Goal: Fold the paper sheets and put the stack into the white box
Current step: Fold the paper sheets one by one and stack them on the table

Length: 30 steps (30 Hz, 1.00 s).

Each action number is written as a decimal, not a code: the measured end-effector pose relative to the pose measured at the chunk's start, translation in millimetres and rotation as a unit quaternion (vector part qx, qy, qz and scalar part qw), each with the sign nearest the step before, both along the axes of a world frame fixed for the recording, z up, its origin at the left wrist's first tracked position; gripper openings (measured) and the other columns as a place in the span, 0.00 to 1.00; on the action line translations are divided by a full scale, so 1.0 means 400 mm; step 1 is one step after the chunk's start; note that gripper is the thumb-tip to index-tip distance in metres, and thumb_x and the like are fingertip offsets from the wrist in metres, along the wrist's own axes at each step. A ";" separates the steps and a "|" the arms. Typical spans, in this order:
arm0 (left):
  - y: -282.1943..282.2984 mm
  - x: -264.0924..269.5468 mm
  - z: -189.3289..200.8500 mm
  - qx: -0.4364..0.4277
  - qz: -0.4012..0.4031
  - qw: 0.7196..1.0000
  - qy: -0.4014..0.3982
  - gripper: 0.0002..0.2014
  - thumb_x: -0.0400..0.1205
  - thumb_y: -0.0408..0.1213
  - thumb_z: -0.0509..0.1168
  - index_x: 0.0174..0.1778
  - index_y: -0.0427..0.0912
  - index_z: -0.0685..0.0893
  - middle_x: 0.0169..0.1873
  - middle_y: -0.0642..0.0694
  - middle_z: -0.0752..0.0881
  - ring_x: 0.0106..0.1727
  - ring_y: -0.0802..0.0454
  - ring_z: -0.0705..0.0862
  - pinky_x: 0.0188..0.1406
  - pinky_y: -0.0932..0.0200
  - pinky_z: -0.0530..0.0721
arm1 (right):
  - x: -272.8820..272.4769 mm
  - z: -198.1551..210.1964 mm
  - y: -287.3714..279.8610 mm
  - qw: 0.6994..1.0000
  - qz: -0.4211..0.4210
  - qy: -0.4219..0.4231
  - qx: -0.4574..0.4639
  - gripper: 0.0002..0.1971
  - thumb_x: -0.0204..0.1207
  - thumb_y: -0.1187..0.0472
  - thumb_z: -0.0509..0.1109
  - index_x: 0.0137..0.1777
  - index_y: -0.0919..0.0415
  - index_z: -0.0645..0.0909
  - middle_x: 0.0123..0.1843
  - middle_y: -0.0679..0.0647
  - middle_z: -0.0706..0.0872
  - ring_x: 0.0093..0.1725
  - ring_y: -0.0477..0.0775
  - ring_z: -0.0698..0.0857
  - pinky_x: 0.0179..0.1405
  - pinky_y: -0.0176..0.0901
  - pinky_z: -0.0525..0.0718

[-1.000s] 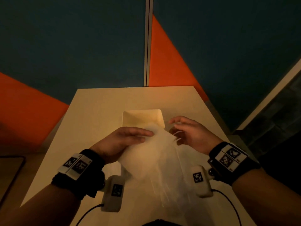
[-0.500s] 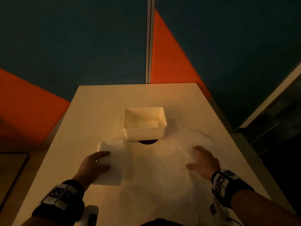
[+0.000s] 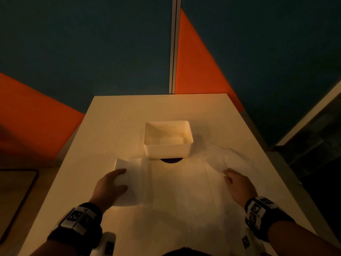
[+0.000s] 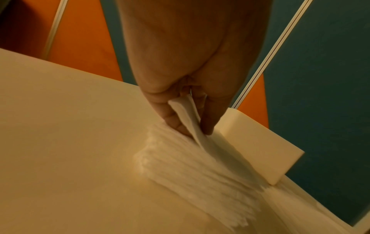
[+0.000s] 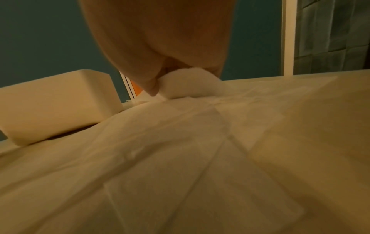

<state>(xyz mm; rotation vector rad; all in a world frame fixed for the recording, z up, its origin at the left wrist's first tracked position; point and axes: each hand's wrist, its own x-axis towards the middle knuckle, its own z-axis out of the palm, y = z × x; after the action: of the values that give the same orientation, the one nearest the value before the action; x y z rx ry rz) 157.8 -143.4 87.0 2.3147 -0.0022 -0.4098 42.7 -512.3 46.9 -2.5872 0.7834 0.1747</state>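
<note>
One thin white paper sheet lies unfolded; left hand and right hand pinch its edges. Rectangular white plastic box seemingly holds some folded ones.

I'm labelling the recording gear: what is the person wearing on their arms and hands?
Both hands are bare, and no sleeves show. Each wrist carries a black band with white tags printed with black square markers. A pale camera unit hangs under the left wrist.

A second ago both hands held the paper up in front of the white box. The left hand and right hand then came down and apart, and the paper got spread flat on the desk.
</note>
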 end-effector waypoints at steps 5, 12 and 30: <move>-0.002 0.004 -0.010 0.008 -0.006 1.000 -0.015 0.25 0.73 0.29 0.73 0.67 0.46 0.80 0.61 0.39 0.81 0.59 0.40 0.79 0.61 0.51 0.76 | 0.000 0.004 -0.001 1.000 -0.006 -0.013 0.011 0.19 0.85 0.55 0.56 0.74 0.55 0.74 0.77 0.50 0.73 0.76 0.54 0.72 0.76 0.49 0.68; 0.000 0.015 -0.028 0.127 -0.047 0.989 -0.066 0.27 0.73 0.42 0.74 0.69 0.51 0.78 0.75 0.39 0.67 0.70 0.35 0.69 0.70 0.47 0.69 | 0.006 0.063 0.013 0.996 -0.039 -0.074 -0.013 0.17 0.85 0.55 0.57 0.65 0.57 0.82 0.60 0.56 0.87 0.57 0.57 0.83 0.59 0.44 0.79; -0.300 -0.055 0.233 -0.461 -0.147 0.845 0.228 0.27 0.80 0.59 0.56 0.67 0.44 0.77 0.65 0.45 0.83 0.68 0.50 0.80 0.70 0.56 0.76 | 0.106 0.345 0.308 0.901 0.103 -0.268 0.325 0.14 0.83 0.60 0.62 0.67 0.53 0.81 0.60 0.49 0.87 0.58 0.43 0.84 0.59 0.35 0.79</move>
<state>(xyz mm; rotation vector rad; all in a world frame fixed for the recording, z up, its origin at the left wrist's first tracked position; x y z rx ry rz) 135.8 -263.5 180.4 1.2223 -0.2664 -0.8819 85.1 -388.9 185.0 -1.9208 0.1884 -0.1858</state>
